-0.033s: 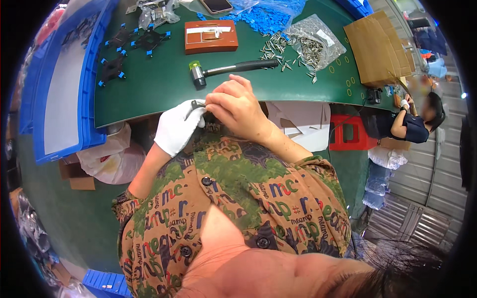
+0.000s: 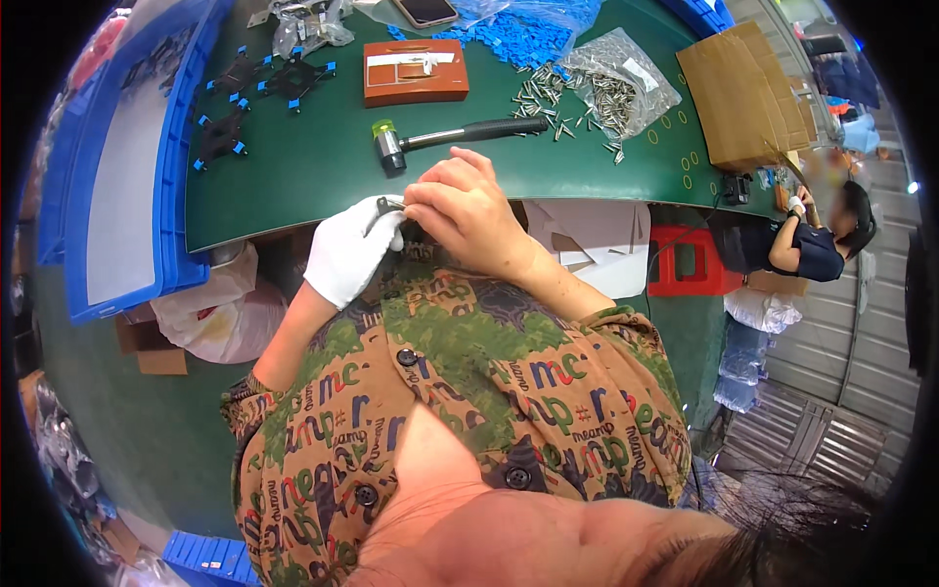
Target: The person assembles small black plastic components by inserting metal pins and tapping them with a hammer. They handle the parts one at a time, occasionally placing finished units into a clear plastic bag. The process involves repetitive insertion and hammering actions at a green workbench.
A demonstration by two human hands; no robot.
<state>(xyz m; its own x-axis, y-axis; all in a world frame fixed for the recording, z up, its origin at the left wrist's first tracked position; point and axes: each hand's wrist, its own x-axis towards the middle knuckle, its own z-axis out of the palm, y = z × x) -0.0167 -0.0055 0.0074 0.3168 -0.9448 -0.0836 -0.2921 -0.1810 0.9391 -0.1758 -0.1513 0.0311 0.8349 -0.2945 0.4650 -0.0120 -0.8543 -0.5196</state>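
1. So, a small dark part [image 2: 382,206] is being held up right by the near edge of the green table [image 2: 293,186], in front of the patterned shirt [image 2: 460,333].
2. It's gripped by the left hand [image 2: 352,249], which is covered by a white glove. The part is pinched between thumb and fingers, with the fingers pressed together and curled.
3. The right hand [image 2: 479,220] is bare and brought in from the other side. Its thumb and index finger are closed up at the part's right end, and the other fingers are bent. A shiny bit can be made out there, but whether it's pinched can't be told, since it's mostly hidden.
4. Just beyond the hands, a mallet [image 2: 435,138] is laid flat, its green-and-black head pointed left.
5. Behind that, a reddish-brown box [image 2: 416,90] is parked, with a phone [image 2: 426,11] placed farther back.
6. On the right, loose metal pins [image 2: 538,93] are scattered beside a clear bag [image 2: 626,88] stuffed with more, and a heap of blue pieces [image 2: 523,37] is piled up behind.
7. Over on the left, three black brackets [image 2: 296,78] with blue tips are set out near a blue tray [image 2: 174,196].
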